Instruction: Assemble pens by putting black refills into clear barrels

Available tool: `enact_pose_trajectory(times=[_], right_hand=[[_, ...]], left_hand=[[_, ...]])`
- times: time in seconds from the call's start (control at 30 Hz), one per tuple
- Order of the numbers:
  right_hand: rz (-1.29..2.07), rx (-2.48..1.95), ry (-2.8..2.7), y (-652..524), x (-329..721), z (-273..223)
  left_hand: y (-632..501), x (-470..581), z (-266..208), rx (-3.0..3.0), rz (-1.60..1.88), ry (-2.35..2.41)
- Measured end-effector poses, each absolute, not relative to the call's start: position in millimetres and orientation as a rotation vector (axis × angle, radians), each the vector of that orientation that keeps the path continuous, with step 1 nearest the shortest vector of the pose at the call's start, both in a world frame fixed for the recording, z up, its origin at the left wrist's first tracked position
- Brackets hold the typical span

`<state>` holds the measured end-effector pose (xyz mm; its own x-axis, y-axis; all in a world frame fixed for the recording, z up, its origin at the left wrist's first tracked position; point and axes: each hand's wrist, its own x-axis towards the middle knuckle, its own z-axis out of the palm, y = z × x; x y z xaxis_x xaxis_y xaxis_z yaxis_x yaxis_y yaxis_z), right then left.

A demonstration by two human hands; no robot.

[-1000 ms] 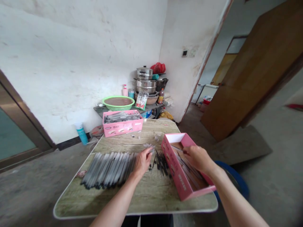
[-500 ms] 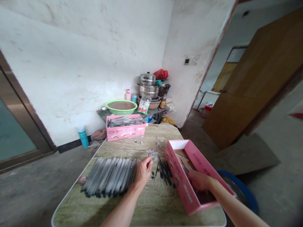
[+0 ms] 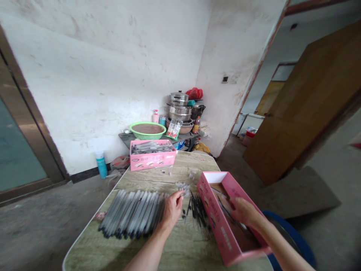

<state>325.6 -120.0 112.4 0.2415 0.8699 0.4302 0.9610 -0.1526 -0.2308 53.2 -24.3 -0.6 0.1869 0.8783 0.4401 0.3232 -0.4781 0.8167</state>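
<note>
My left hand (image 3: 172, 207) rests on the table, its thumb and fingers pinched together beside a small heap of clear plastic pieces (image 3: 182, 187); what they hold, if anything, is too small to make out. To its left lies a row of clear pen barrels (image 3: 132, 212) with dark ends, side by side. Thin black pen parts (image 3: 198, 209) lie to its right. My right hand (image 3: 244, 211) reaches into a long pink box (image 3: 216, 218), fingers curled closed and partly hidden. A few thin pens or refills (image 3: 224, 206) lie in that box, close to the hand.
Another pink box (image 3: 152, 162), full of pens, stands at the table's far end. Behind it are a green basin (image 3: 148, 130) of brownish contents and stacked steel pots (image 3: 179, 109). A blue round tub or stool (image 3: 299, 237) is right of the table (image 3: 175, 244).
My right hand has risen slightly and moved away from the bottom of the pink box. The left hand stays beside the clear pieces. The whole view has shifted a little.
</note>
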Motion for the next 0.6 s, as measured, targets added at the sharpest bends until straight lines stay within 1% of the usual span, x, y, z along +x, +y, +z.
enact_pose_trajectory(times=[0.07, 0.13, 0.2, 0.27, 0.37, 0.47, 0.53, 0.6], right_hand=[[-0.200, -2.034, -1.741, -125, 310, 134], [-0.054, -1.924, -1.737, -137, 282, 149], [0.104, -1.729, -1.637, -152, 247, 149], [0.198, -1.623, -1.591, -164, 213, 130], [0.261, -1.590, -1.521, -167, 181, 75], [0.321, -1.603, -1.306, -159, 176, 22], [0.351, -1.610, -1.186, -155, 180, 0], [0.339, -1.623, -1.121, -154, 184, -10]], left_hand=[[-24, 54, -1, 1.898, 1.276, 1.121], [-24, 54, -1, 1.886, 1.271, 1.122], [-23, 54, -1, 1.868, 1.269, 1.131], [-22, 54, 0, 1.853, 1.271, 1.140], [-20, 54, 0, 1.858, 1.271, 1.137], [-19, 53, -1, 1.875, 1.241, 1.149], [-20, 53, 0, 1.909, 1.187, 1.152], [-23, 55, 1, 1.991, 1.110, 1.150]])
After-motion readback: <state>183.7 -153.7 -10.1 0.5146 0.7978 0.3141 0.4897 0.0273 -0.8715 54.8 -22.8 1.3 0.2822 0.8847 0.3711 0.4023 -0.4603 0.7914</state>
